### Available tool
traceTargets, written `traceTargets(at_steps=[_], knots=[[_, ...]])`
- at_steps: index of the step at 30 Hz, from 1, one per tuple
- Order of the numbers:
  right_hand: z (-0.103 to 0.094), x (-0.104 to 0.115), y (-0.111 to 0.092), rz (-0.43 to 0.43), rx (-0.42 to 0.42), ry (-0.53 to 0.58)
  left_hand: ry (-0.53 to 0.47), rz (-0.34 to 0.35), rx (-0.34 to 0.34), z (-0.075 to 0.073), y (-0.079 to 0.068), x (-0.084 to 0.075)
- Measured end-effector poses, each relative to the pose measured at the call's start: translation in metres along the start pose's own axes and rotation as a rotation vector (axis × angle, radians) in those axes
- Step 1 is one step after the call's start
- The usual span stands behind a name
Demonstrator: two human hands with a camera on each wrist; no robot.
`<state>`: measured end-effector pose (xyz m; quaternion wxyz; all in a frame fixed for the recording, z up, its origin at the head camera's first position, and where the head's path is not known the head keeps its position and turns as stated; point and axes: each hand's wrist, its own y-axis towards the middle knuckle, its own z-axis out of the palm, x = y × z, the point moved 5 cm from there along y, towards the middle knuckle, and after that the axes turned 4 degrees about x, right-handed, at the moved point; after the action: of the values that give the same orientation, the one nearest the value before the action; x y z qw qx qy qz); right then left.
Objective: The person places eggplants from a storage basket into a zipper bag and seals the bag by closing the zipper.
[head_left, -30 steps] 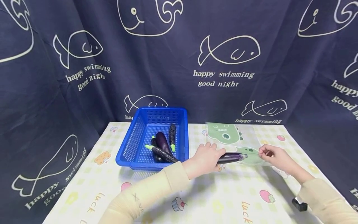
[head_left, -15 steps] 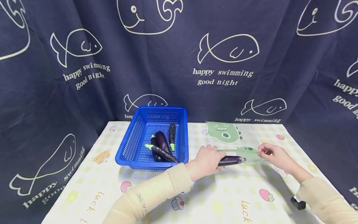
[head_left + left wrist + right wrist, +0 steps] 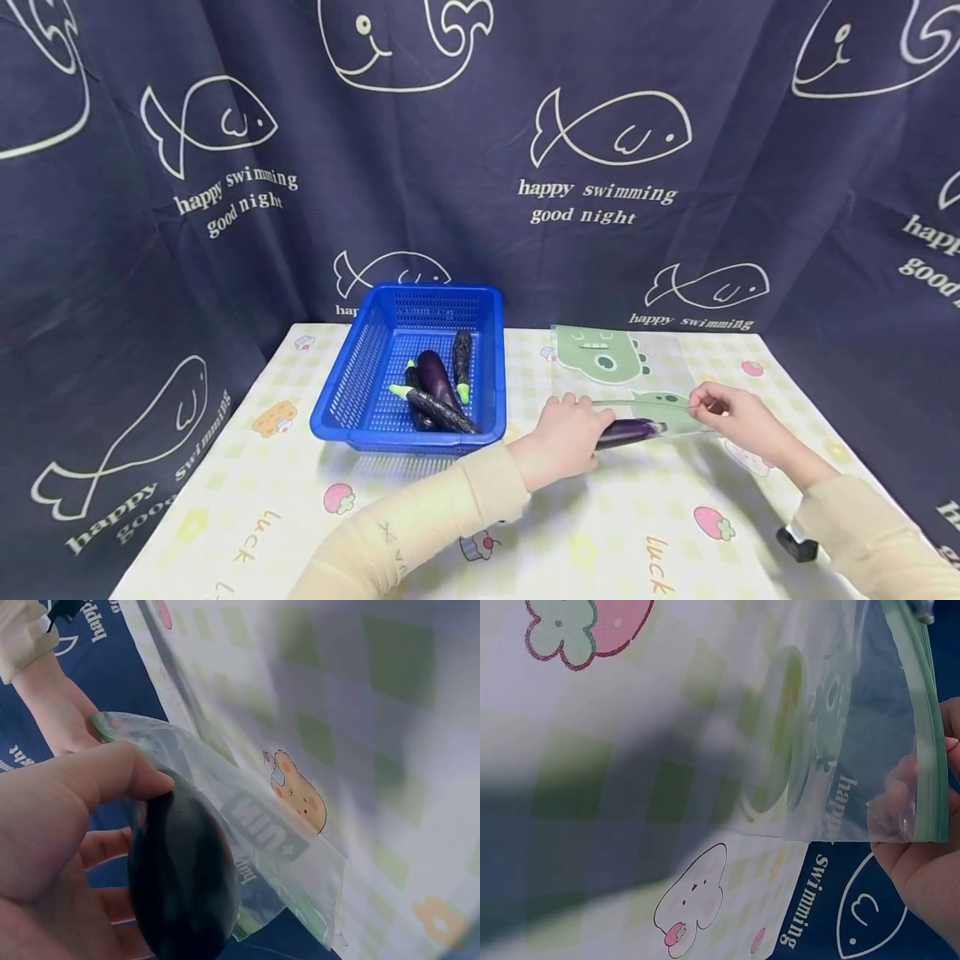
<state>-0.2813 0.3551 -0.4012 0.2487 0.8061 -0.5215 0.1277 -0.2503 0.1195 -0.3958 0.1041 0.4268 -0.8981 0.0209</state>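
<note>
In the head view my left hand (image 3: 564,440) grips a dark purple eggplant (image 3: 628,432), its stem end pointing right toward the other hand. The left wrist view shows the thumb on top of the glossy eggplant (image 3: 184,870) and the fingers along its side. Beyond it hangs a clear zip-top bag (image 3: 285,866). My right hand (image 3: 733,415) pinches the corner of that bag at its green zip strip. From the right wrist, the bag (image 3: 922,757) has its strip between thumb and fingers. The eggplant's stem end overlaps the bag in the head view.
A blue perforated basket (image 3: 330,427) stands left of the hands, with several eggplants (image 3: 437,379) inside. Behind the hands lies a flat clear bag with a green cartoon print (image 3: 600,358). A dark curtain (image 3: 450,167) hangs behind the patterned tablecloth (image 3: 600,517).
The left hand has shifted slightly right with the eggplant. Earlier the eggplant overlapped the zip strip; now the strip runs above it. The right hand stays nearly in place, pinching the bag.
</note>
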Motion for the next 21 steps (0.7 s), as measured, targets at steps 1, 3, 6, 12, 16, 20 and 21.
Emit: traceTargets(at_steps=[1, 3, 6, 12, 16, 20, 21], knots=[[0.000, 0.000, 0.000, -0.004, -0.002, -0.001, 0.002, -0.008, 0.004, 0.001, 0.000, 0.000], [0.000, 0.001, -0.001, -0.006, -0.008, 0.003, 0.008, -0.023, 0.015, 0.003, 0.001, 0.000], [0.000, 0.002, -0.001, -0.009, -0.012, 0.002, 0.005, -0.035, 0.027, 0.005, 0.003, -0.002], [0.001, 0.003, 0.000, -0.023, -0.013, 0.002, 0.008, -0.042, 0.047, 0.007, 0.004, -0.007], [0.003, 0.005, 0.000, -0.033, -0.011, 0.002, 0.038, -0.055, 0.063, 0.009, 0.004, -0.011], [0.004, 0.006, 0.000, -0.038, -0.016, 0.004, 0.081, -0.077, 0.054, 0.013, 0.007, -0.015], [0.004, 0.006, 0.001, -0.036, -0.020, 0.005, 0.084, -0.083, 0.049, 0.013, 0.008, -0.016]])
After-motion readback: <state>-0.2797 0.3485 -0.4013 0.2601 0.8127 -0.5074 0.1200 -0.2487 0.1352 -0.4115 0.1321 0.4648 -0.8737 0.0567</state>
